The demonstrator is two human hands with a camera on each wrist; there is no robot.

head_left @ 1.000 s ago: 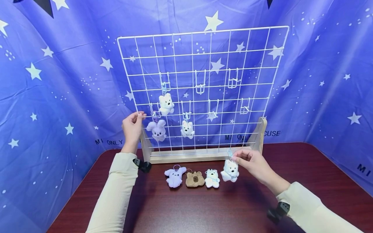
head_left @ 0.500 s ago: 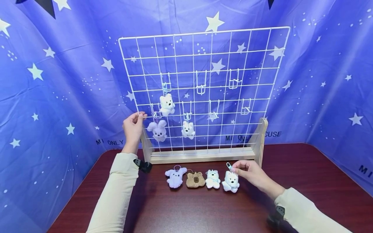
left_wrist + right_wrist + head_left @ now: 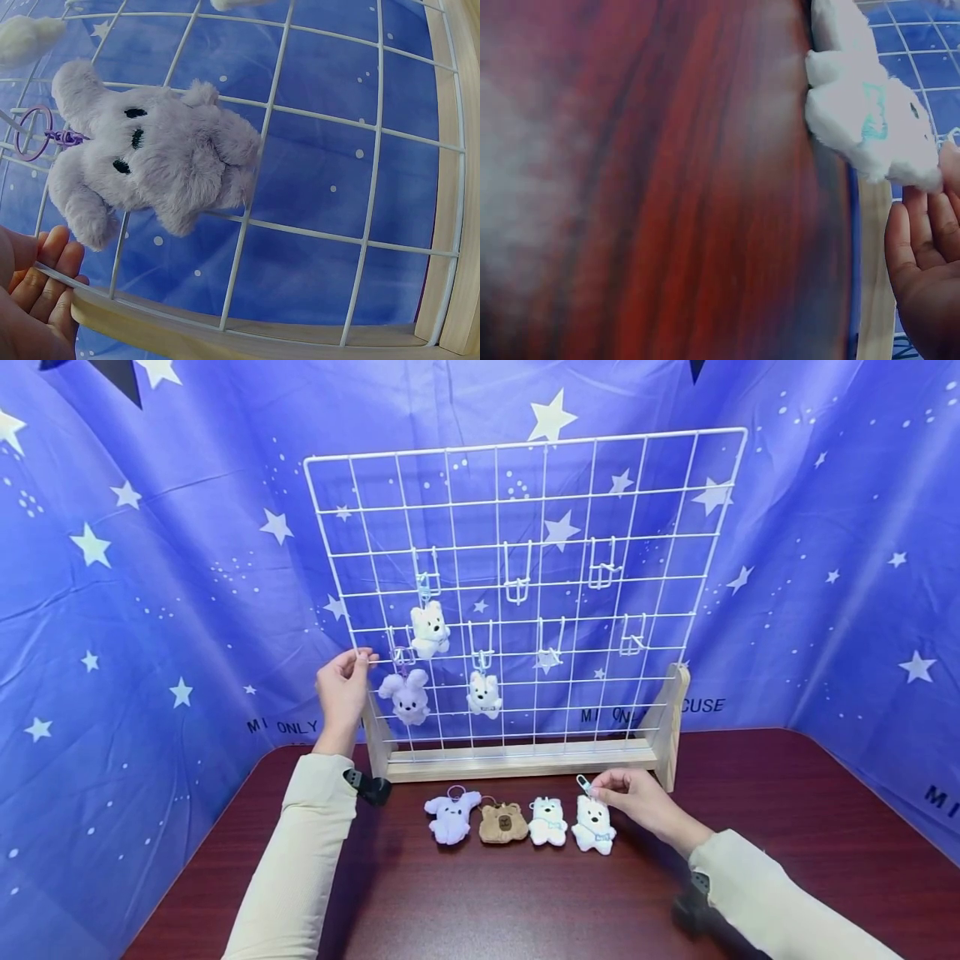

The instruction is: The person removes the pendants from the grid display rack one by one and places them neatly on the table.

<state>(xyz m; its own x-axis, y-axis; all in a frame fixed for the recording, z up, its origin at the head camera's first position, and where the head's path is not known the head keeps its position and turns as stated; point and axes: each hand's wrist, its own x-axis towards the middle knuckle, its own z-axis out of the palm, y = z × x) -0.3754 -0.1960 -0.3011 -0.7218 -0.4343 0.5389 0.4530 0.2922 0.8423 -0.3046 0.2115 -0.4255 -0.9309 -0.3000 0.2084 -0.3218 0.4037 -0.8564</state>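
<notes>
My left hand (image 3: 343,689) grips the left side wire of a white wire grid rack (image 3: 525,445). Beside it hangs a lilac plush bunny keychain (image 3: 172,150) by a purple ring. Low on the right, my right hand (image 3: 641,797) pinches a white plush bear keychain (image 3: 594,827) at the top of its head, by its pale clasp (image 3: 584,785). In the right wrist view the fingertips meet this white plush (image 3: 855,112) at its head. It is at the right end of a row with a white plush (image 3: 548,822), a brown bear plush (image 3: 504,823) and a lilac plush (image 3: 451,820).
Two white plush keychains hang on the grid, an upper one (image 3: 431,631) and a lower one (image 3: 485,695). Several bare hooks (image 3: 517,592) are at its middle and right. The rack's wooden base (image 3: 517,766) stands on the dark red table (image 3: 480,902), before a blue star-patterned cloth.
My right hand has lowered the white plush bear keychain to the row on the table, and its clasp now tilts left. My left hand stays on the grid.
</notes>
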